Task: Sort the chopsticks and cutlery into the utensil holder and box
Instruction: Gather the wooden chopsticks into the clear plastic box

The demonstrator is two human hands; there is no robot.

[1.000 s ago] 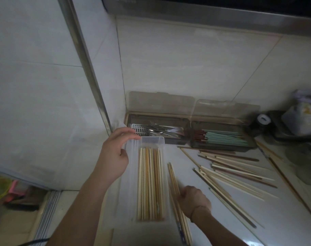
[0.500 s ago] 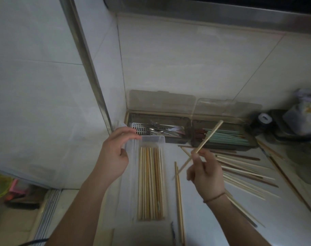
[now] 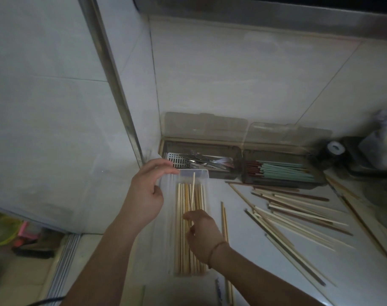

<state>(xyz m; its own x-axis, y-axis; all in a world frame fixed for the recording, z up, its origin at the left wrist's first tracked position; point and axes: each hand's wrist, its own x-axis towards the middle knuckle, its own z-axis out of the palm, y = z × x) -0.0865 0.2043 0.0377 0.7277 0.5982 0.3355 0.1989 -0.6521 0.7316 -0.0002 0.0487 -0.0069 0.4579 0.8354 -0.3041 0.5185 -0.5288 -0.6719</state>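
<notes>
A clear plastic box (image 3: 168, 239) lies lengthwise on the counter with several wooden chopsticks in it. My left hand (image 3: 147, 194) holds the box's far left corner, fingers curled over its rim. My right hand (image 3: 201, 235) is over the box and pinches a pale chopstick (image 3: 193, 188), which points away from me above the others. Against the wall stands a dark two-part utensil holder (image 3: 243, 149): metal cutlery (image 3: 201, 161) in the left part, green and red chopsticks (image 3: 283, 172) in the right. Loose chopsticks (image 3: 298, 213) lie scattered on the right; two more chopsticks (image 3: 224, 221) lie beside the box.
Tiled walls close the corner behind and to the left, with a metal strip (image 3: 113, 80) running down. Dark jars and a bag (image 3: 377, 151) crowd the far right. The counter's left edge drops to the floor, where coloured things (image 3: 7, 230) lie.
My right hand has carried the chopstick from the air right of the box to above the box, now pointing along it. My left hand has stayed on the box.
</notes>
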